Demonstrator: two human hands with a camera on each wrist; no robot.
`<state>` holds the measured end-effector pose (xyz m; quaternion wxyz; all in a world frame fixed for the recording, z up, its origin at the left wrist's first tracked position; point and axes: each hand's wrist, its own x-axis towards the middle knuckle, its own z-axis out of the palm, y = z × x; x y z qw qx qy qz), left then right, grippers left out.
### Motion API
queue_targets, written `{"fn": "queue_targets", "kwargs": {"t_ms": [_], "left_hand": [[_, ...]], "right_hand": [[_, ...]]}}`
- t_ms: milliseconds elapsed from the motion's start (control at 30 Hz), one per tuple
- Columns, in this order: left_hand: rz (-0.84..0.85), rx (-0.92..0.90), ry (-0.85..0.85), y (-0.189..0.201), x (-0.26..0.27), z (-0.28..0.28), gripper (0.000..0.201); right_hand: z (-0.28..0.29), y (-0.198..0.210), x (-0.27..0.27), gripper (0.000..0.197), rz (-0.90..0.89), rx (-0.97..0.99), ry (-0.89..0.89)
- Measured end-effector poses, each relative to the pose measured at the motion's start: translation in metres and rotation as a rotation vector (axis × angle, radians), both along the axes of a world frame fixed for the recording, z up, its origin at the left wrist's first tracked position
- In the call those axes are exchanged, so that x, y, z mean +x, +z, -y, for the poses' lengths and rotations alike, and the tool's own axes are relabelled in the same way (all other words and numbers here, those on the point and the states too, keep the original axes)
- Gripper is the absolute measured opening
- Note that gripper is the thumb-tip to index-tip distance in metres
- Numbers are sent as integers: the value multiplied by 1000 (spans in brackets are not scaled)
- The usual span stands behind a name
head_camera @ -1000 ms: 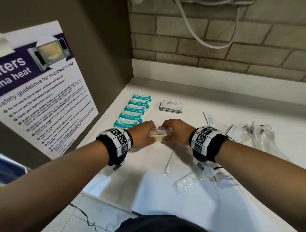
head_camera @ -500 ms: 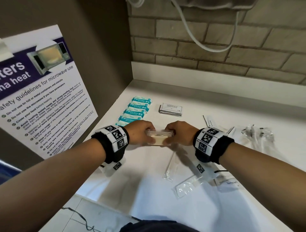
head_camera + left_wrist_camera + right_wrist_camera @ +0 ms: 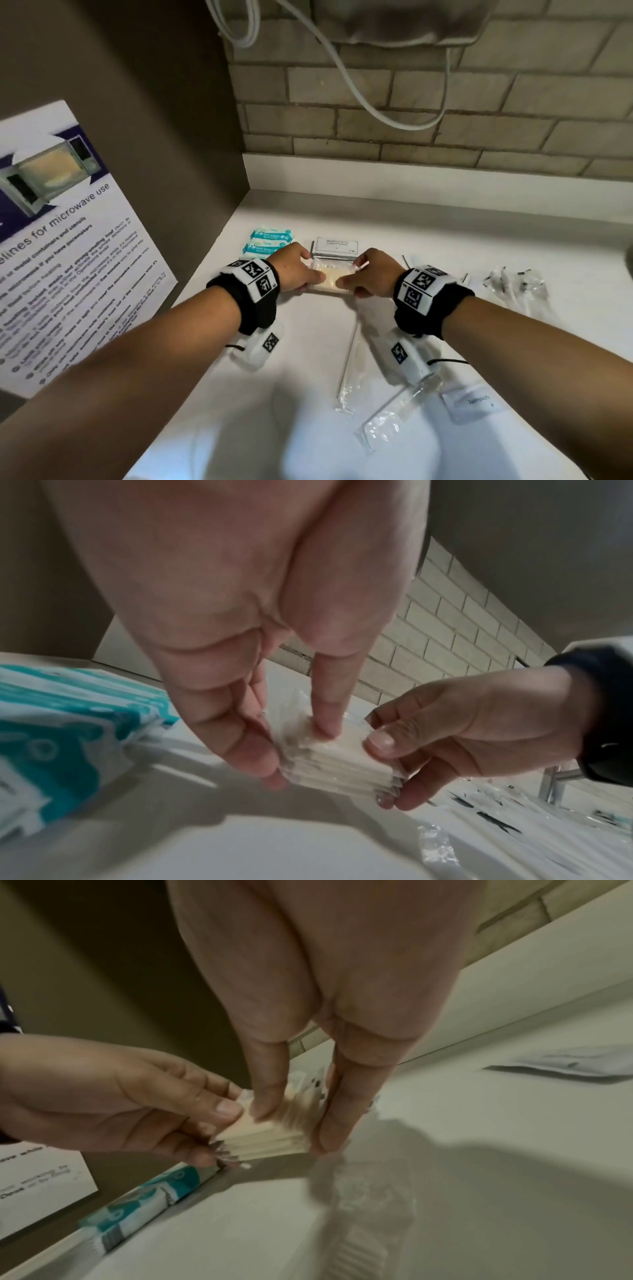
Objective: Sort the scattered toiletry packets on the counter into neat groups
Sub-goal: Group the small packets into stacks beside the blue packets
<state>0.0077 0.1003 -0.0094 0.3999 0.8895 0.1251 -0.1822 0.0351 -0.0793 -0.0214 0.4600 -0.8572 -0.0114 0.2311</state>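
Both hands grip a small stack of cream packets in clear wrap (image 3: 331,281), one hand at each end. My left hand (image 3: 304,270) pinches its left end, thumb on top (image 3: 325,727). My right hand (image 3: 363,277) pinches the right end (image 3: 267,1137) the same way. The stack sits low at the counter (image 3: 462,240), just in front of the shampoo sachets (image 3: 336,246); whether it touches the counter is unclear. A row of teal packets (image 3: 270,239) lies to the left, partly hidden by my left hand.
A dark side wall with a microwave poster (image 3: 68,260) stands close on the left. Clear-wrapped items (image 3: 517,286) lie at the right. Long clear packets (image 3: 349,373) and a white toothpaste sachet (image 3: 476,402) lie near my right forearm. A brick wall closes the back.
Both hands have carried the stack away from me toward the back, up to the shampoo sachets. My left hand now covers the nearer teal packets.
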Motion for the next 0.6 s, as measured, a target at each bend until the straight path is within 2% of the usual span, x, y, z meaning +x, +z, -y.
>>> {"fn": "queue_targets", "kwargs": {"t_ms": [200,300,467,600], "left_hand": [[23,9,23,-11,13,7,53],[24,54,17,-12,16,7,51],[14,152,-24,-12,16,9,47],[23,289,-84,-5,14,11,42]], "right_hand": [[-6,-5,6,29,38,-129,16],[-10,-6,9,30,42,-189,33],[-13,-7,7,23,66,-261,26],[-13,-6,6,27,57,-276,3]]}}
